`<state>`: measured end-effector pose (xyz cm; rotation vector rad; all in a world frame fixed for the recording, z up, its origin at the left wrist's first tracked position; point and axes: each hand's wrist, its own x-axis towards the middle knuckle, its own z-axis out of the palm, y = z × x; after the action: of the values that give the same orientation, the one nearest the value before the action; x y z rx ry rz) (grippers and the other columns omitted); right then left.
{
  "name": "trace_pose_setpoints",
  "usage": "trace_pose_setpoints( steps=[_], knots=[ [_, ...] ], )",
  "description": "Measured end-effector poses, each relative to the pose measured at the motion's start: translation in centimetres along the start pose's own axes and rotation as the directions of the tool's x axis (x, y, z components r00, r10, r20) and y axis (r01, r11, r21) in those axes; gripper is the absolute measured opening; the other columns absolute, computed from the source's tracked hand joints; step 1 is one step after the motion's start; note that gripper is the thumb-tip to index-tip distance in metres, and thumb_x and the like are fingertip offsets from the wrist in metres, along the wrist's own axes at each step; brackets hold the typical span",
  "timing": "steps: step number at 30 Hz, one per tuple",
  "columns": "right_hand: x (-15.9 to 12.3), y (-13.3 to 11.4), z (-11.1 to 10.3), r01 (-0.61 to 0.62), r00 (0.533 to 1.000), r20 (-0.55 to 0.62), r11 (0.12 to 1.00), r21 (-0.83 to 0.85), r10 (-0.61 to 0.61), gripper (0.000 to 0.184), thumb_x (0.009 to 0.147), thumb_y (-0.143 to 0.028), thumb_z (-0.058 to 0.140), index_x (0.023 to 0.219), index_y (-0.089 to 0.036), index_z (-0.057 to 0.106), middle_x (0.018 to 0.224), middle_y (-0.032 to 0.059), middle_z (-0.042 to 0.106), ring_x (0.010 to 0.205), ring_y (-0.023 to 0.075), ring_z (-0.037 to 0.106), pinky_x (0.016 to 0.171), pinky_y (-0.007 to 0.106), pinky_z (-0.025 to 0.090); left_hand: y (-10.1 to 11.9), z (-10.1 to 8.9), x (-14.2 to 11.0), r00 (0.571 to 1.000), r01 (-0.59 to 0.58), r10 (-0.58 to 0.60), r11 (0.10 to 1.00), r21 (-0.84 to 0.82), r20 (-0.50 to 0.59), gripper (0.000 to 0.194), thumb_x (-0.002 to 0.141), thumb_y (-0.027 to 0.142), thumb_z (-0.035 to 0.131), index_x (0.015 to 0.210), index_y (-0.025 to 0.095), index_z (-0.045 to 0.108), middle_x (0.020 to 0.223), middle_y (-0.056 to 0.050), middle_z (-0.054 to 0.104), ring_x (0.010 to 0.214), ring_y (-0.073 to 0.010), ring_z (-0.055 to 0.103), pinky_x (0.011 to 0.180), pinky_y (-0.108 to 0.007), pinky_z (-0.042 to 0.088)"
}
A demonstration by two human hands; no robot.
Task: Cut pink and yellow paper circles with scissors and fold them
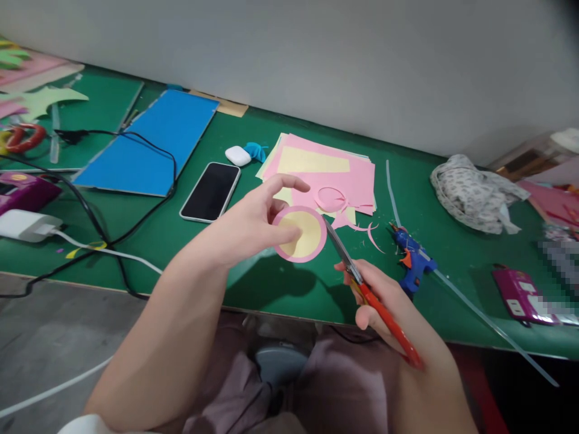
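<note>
Between the thumb and fingers of my left hand (pixel 266 217) is a paper disc (pixel 307 240), pale yellow in the middle with a pink rim. It is held up over the front of the green table. My right hand (pixel 373 295) grips red-handled scissors (pixel 344 256), whose blades look closed and point up and left, the tips close to the disc's right edge. Behind the disc lies a stack of pink and yellow paper sheets (pixel 328 163). A thin pink paper ring (pixel 332 199) and curled pink offcuts (pixel 350 220) rest at its front.
A blue hot glue gun (pixel 414 259) with a long glue stick lies to the right, near a crumpled patterned cloth (pixel 474 193). Leftward are a phone (pixel 211 191), a white earbud case (pixel 237 156), a blue board (pixel 151 144) and tangled cables (pixel 90 220). The table (pixel 271 301) ends close to my lap.
</note>
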<state>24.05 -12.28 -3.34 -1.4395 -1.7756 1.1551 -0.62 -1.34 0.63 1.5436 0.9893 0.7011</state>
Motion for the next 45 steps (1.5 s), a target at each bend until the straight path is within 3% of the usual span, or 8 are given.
trace_pose_setpoints(
  steps=[13,19,21,24,27,31,37,45],
  knots=[
    [-0.5,0.6,-0.6,-0.034,0.999,-0.015,0.998,0.043,0.035,0.073,0.068,-0.080,0.060,0.121,-0.029,0.062,0.102,0.0040,0.059,0.094,0.0240,0.059,0.082,0.030,0.051,-0.4,0.0,0.1,1.000,-0.011,0.011,1.000,0.027,0.024,0.049,0.077,0.013,0.062,0.122,0.031,0.053,0.064,0.006,0.052,0.056,-0.0103,0.050,0.049,-0.018,0.041],
    [-0.1,0.9,-0.2,-0.023,0.990,-0.132,0.972,0.232,0.055,0.095,0.056,-0.087,0.064,0.132,-0.031,0.062,0.109,0.0065,0.059,0.082,0.0208,0.058,0.073,0.031,0.053,-0.7,0.3,0.4,1.000,-0.011,0.011,1.000,-0.018,0.013,0.051,0.075,0.012,0.064,0.120,0.032,0.054,0.064,0.006,0.051,0.056,-0.0109,0.050,0.047,-0.018,0.037],
    [0.2,0.8,0.2,0.003,0.983,-0.172,0.945,0.328,0.057,0.085,0.063,-0.082,0.069,0.132,-0.031,0.062,0.108,0.0055,0.059,0.075,0.0166,0.056,0.067,0.029,0.053,-0.7,0.5,0.5,1.000,0.001,-0.001,0.999,-0.036,0.001,0.051,0.074,0.011,0.064,0.120,0.031,0.054,0.065,0.006,0.051,0.058,-0.0112,0.052,0.047,-0.018,0.035],
    [0.8,0.6,1.0,0.042,0.970,-0.235,0.903,0.427,0.066,0.052,0.084,-0.059,0.071,0.128,-0.034,0.064,0.105,0.0027,0.060,0.071,0.0128,0.056,0.061,0.025,0.053,-0.8,1.2,0.8,1.000,0.013,-0.013,0.998,-0.056,0.004,0.052,0.073,0.011,0.065,0.120,0.030,0.053,0.064,0.007,0.049,0.057,-0.0105,0.050,0.049,-0.019,0.036],
    [1.7,0.6,1.7,0.083,0.931,-0.351,0.883,0.462,0.097,0.036,0.089,-0.041,0.070,0.124,-0.032,0.065,0.106,0.0017,0.062,0.075,0.0131,0.062,0.065,0.026,0.056,-1.0,2.2,1.2,0.999,0.022,-0.020,0.998,-0.060,0.036,0.052,0.074,0.013,0.066,0.121,0.029,0.053,0.063,0.007,0.047,0.056,-0.0097,0.046,0.050,-0.019,0.036],
    [2.7,0.7,2.1,0.105,0.891,-0.432,0.864,0.493,0.139,0.040,0.083,-0.031,0.074,0.122,-0.028,0.064,0.104,0.0015,0.064,0.079,0.0151,0.066,0.073,0.031,0.058,-1.6,4.1,1.6,0.991,0.049,-0.038,0.995,-0.084,0.129,0.052,0.073,0.013,0.067,0.121,0.025,0.051,0.062,0.008,0.047,0.057,-0.0097,0.045,0.051,-0.020,0.036],
    [2.9,0.8,2.3,0.072,0.900,-0.426,0.929,0.362,0.096,0.053,0.076,-0.017,0.071,0.126,-0.029,0.060,0.105,-0.0007,0.064,0.074,0.0124,0.061,0.067,0.028,0.053,-2.5,6.1,2.1,0.965,0.041,-0.011,0.993,-0.108,0.261,0.055,0.073,0.011,0.064,0.124,0.020,0.048,0.071,0.005,0.054,0.060,-0.0108,0.048,0.052,-0.022,0.035],
    [3.4,1.4,3.2,0.093,0.828,-0.549,0.940,0.328,0.110,0.054,0.074,-0.018,0.069,0.126,-0.028,0.058,0.103,0.0003,0.062,0.084,0.0170,0.064,0.077,0.033,0.055,-2.7,7.1,2.4,0.988,0.025,0.001,0.985,-0.170,0.151,0.062,0.074,0.007,0.062,0.132,0.017,0.045,0.066,0.008,0.046,0.059,-0.0086,0.042,0.052,-0.020,0.034]
  ],
)
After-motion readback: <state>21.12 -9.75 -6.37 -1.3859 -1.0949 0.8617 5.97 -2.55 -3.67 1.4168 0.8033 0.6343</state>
